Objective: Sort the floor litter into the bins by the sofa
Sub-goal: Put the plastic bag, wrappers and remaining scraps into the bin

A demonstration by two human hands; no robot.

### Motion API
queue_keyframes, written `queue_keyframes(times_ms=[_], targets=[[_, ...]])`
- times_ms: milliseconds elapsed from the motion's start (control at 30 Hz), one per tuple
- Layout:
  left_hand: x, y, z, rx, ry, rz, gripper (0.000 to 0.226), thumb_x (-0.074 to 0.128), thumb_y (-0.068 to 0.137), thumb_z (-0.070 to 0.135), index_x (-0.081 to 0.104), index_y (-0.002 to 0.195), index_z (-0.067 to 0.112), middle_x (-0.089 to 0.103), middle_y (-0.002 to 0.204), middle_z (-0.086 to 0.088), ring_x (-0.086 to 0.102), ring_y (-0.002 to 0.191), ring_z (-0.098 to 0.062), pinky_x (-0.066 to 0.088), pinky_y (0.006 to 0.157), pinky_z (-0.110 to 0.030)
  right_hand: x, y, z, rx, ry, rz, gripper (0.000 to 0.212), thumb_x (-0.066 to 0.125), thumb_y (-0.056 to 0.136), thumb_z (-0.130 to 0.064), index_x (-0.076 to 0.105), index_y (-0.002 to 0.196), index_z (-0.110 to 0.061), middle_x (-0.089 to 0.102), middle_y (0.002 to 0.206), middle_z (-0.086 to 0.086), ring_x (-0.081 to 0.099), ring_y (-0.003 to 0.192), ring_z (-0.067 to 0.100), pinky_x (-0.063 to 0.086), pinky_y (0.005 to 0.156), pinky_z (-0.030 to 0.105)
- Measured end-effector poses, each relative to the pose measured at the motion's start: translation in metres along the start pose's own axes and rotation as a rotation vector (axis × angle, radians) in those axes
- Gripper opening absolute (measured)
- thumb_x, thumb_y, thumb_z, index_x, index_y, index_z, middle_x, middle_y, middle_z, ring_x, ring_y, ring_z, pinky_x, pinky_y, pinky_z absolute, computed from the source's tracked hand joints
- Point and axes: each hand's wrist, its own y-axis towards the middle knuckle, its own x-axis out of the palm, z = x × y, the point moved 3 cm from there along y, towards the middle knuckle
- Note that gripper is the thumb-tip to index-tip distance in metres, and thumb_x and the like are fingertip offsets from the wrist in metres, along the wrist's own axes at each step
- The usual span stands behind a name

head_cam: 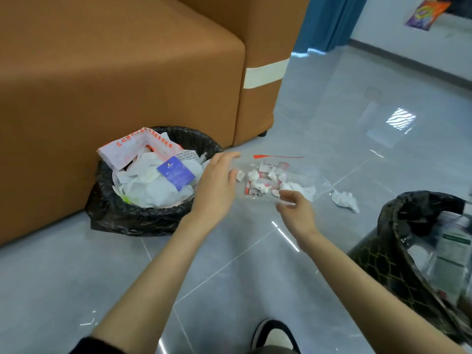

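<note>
Blur smears both grips; the right bin point(378, 254) is cut off. The clear bag point(306, 172) runs left-right, red seal away. The right hand point(297, 215) pinches its near edge; the left hand point(214, 187) is at its end, hold unclear.

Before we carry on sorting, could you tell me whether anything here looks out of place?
The black-lined round bin by the brown sofa is overfilled: a red-and-white printed wrapper hangs over its rim. One crumpled white paper wad lies loose on the grey tiled floor.

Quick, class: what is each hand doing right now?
Left hand: grips the clear plastic zip bag of paper scraps at its end.
Right hand: pinches the bag's lower edge.
</note>
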Motion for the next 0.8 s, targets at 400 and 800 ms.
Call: queue_keyframes(times_ms=[400,800], targets=[[0.122,-0.052,-0.005,-0.03,0.047,-0.464,0.04,0.048,0.093,0.005,0.048,0.132,0.012,0.046,0.133,-0.009,0.045,0.124,-0.024,0.028,0.102,-0.021,-0.037,-0.021,0.163,0.344,-0.621,-0.127,0.038,0.05,0.09,-0.014,0.048,0.127,-0.003,0.047,0.132,0.017,0.042,0.125,0.03,0.034,0.103,0.03],[0.14,-0.071,-0.022,-0.086,0.081,-0.507,0.038,0.048,0.093,0.006,0.049,0.131,0.011,0.046,0.132,-0.008,0.041,0.127,-0.022,0.025,0.106,-0.021,-0.006,-0.036,0.17,-0.119,-0.615,-0.279,0.046,0.047,0.082,0.003,0.055,0.127,-0.007,0.051,0.133,0.006,0.044,0.127,0.023,0.028,0.106,0.018]])
